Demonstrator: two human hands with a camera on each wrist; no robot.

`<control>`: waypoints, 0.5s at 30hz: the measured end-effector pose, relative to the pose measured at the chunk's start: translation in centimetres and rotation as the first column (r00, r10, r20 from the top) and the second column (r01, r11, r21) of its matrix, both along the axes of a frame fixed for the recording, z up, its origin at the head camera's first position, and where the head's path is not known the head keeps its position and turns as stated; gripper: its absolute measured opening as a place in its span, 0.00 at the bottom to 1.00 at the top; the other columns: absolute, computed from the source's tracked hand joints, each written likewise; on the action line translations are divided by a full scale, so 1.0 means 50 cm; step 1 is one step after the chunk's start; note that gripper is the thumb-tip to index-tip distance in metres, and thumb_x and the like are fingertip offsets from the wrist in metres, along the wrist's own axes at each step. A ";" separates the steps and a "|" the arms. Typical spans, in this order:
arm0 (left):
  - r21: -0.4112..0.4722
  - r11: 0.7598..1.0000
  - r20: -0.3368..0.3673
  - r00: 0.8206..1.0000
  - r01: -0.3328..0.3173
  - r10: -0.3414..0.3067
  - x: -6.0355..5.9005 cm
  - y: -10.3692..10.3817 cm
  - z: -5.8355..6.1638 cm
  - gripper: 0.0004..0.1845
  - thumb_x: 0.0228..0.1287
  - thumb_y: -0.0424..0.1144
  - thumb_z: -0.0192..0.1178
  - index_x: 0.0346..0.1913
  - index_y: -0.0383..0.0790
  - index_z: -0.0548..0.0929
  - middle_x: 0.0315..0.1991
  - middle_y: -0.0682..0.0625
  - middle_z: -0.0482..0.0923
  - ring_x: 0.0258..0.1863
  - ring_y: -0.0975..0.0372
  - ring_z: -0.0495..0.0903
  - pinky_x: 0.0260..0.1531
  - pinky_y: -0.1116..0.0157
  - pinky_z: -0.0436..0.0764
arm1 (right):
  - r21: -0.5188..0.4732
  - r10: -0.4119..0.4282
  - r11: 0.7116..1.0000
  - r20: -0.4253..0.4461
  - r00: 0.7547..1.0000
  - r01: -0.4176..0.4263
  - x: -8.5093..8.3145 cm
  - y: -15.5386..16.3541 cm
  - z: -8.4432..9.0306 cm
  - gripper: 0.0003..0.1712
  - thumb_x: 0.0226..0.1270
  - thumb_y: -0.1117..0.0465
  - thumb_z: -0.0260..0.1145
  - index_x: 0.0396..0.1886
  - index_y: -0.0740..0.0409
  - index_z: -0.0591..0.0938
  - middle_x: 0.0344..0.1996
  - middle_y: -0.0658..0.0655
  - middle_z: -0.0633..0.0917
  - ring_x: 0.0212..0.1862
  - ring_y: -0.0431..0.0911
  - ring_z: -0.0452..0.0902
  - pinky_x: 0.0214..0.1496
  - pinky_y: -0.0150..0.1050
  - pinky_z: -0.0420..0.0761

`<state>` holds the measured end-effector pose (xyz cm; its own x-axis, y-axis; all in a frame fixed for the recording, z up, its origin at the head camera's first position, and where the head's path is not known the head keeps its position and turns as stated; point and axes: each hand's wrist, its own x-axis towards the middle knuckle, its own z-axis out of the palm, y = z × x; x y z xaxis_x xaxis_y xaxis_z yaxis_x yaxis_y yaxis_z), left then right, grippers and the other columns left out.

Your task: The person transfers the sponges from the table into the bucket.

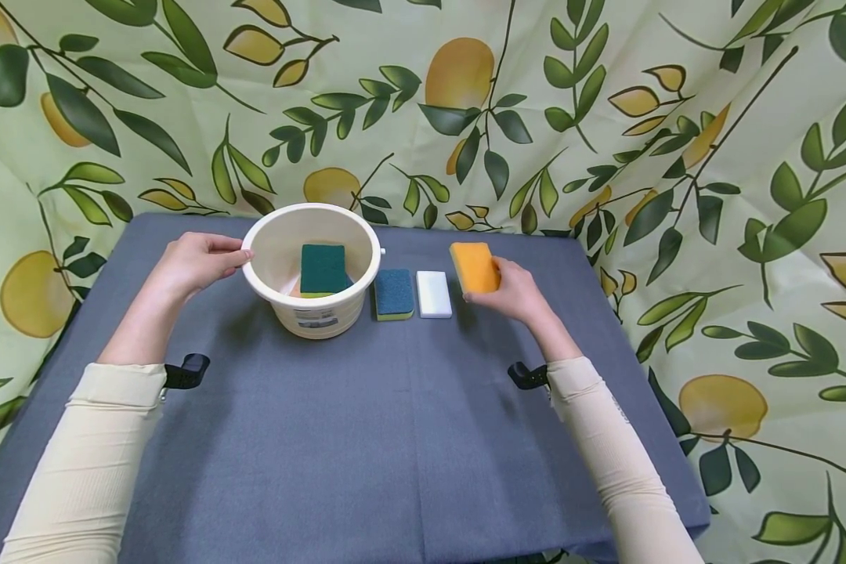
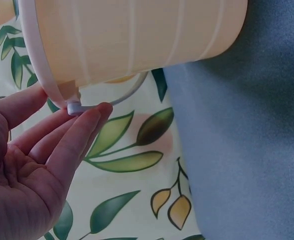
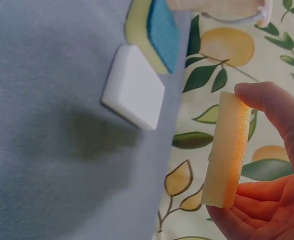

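Grey table [image 1: 366, 439]: four sponges (one orange [image 1: 475, 267], held), one bucket [image 1: 312, 313]

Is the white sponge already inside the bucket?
No, the white sponge lies on the grey cloth beside the blue sponge, outside the bucket, which holds a green sponge.

The label on the bucket [image 1: 315, 317] is perhaps printed, but too small to read.

A blue sponge [image 1: 394, 294] and a white sponge [image 1: 434, 294] lie side by side on the grey counter [image 1: 366, 439]; a lemon-print cloth [image 1: 606, 94] hangs behind.
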<state>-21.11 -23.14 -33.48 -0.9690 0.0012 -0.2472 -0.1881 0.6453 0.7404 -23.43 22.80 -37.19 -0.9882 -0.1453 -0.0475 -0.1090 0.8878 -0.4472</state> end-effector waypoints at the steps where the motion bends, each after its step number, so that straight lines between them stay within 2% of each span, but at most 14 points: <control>1: -0.002 1.000 -0.001 1.000 0.000 0.000 0.000 0.000 0.000 0.34 0.70 0.52 0.57 0.67 0.28 0.69 0.60 0.29 0.72 0.55 0.42 0.75 0.60 0.40 0.66 | 0.000 0.005 1.000 0.000 1.000 -0.005 0.000 -0.002 0.004 0.53 0.53 0.43 0.73 0.70 0.70 0.62 0.57 0.68 0.75 0.49 0.57 0.71 0.50 0.51 0.75; 10: -0.020 1.000 -0.048 0.999 -0.001 0.000 -0.002 0.000 -0.004 0.32 0.69 0.51 0.57 0.64 0.27 0.73 0.57 0.31 0.75 0.51 0.44 0.78 0.56 0.42 0.71 | -0.007 0.042 0.999 -0.006 0.999 -0.042 0.003 -0.027 0.035 0.52 0.52 0.43 0.74 0.69 0.66 0.64 0.52 0.63 0.76 0.46 0.55 0.72 0.45 0.48 0.75; 15: -0.015 1.000 -0.051 0.999 0.006 -0.007 -0.001 -0.002 -0.004 0.32 0.69 0.52 0.57 0.64 0.27 0.73 0.58 0.31 0.75 0.51 0.45 0.78 0.57 0.43 0.71 | 0.000 0.060 0.998 -0.010 0.998 -0.060 0.002 -0.038 0.048 0.51 0.52 0.43 0.74 0.68 0.67 0.65 0.50 0.63 0.76 0.45 0.54 0.72 0.44 0.47 0.75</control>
